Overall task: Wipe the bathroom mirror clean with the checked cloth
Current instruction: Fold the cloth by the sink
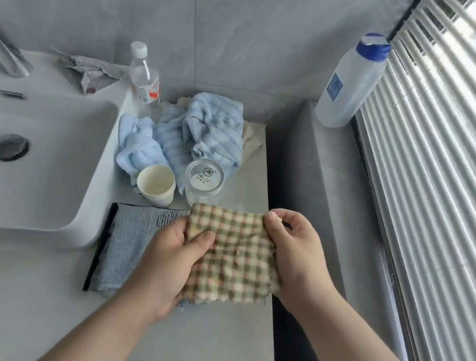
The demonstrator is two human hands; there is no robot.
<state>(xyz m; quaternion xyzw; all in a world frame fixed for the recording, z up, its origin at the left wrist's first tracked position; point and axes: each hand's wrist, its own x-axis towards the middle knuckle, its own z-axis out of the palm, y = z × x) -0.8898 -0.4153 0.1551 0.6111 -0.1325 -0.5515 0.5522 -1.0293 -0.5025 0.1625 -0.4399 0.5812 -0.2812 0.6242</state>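
White sink basin [30, 188] at left, grey countertop [224, 331] beside it. Checked cloth [238, 254] held spread above the countertop's right part: left hand [170, 259] pinches its left edge, thumb on top; right hand [294, 249] grips its right edge. Paper cup [156, 184] stands just behind.

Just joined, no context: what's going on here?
A person holds the checked cloth spread between both hands above the counter. The left hand grips its left edge; the right hand pinches its top right corner. No mirror is in view, so wiping is not under way. Blue towels, a paper cup and a jar sit behind, beside the sink.
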